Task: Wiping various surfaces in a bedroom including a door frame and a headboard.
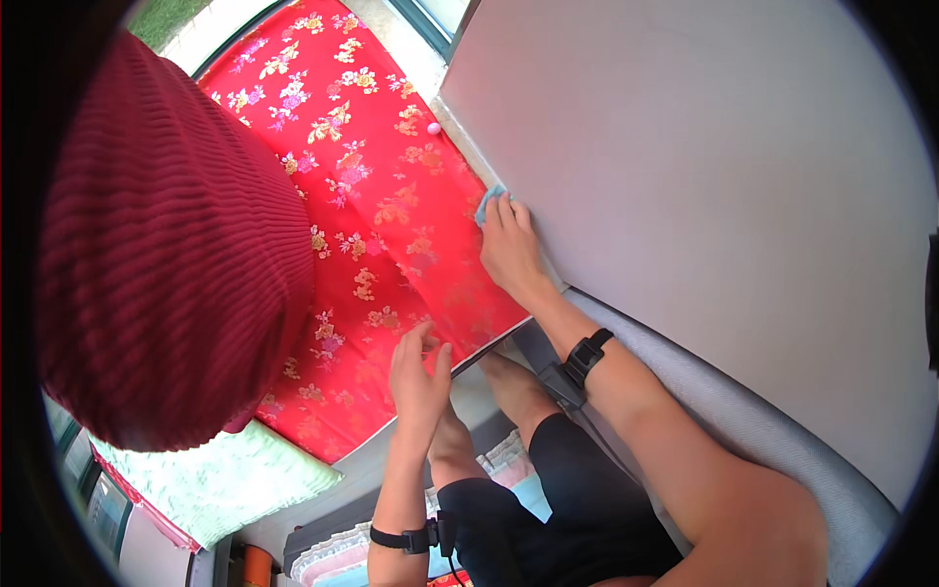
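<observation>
A red satin cloth with flower sprigs [342, 176] covers the broad ledge in front of me. My right hand [511, 245] reaches to its right edge, by the grey wall. Its fingers press on a small light blue cloth [487, 203], most of which the hand hides. Over the near part of the red cloth hovers my left hand [419, 382]. Its fingers are loosely bent, with the thumb apart and nothing seen in them. Whether the left hand touches the cloth, I cannot tell.
A big dark red ribbed fabric bulk [176, 254] blocks the left side. The grey wall [704, 176] rises at right above a grey padded edge [734, 460]. A small pink ball [434, 128] lies by the wall. Mint green cloth [220, 479] hangs lower left, near an orange cylinder [257, 565].
</observation>
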The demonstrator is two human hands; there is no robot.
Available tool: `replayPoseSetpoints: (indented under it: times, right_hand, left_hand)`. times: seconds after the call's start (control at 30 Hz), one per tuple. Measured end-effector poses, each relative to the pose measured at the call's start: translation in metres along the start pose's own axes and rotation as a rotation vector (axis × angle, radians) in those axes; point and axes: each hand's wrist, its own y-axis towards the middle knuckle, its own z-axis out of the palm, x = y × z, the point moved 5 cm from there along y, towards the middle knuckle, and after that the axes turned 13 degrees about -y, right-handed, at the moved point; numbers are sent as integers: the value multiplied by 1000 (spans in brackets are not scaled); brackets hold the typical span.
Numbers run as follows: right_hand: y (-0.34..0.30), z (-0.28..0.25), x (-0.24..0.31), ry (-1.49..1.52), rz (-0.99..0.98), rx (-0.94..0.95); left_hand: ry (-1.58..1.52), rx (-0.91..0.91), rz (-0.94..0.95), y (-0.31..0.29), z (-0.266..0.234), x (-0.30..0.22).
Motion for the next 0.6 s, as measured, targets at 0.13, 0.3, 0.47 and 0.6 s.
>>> replayPoseSetpoints:
  times: [0.13,0.3,0.47,0.6]
  right_hand:
    - [40,-2,10,70,-88,-111]
    - [16,5,-11,171,-44,-77]
    - [-67,5,-53,123,91,253]
    - [-87,-24,-58,208,194,321]
  left_hand:
    - [23,23,32,2,10,10]
    - [92,101,78,5,44,18]
    - [229,302,192,13,107,14]
    - [392,286,381,21,143,18]
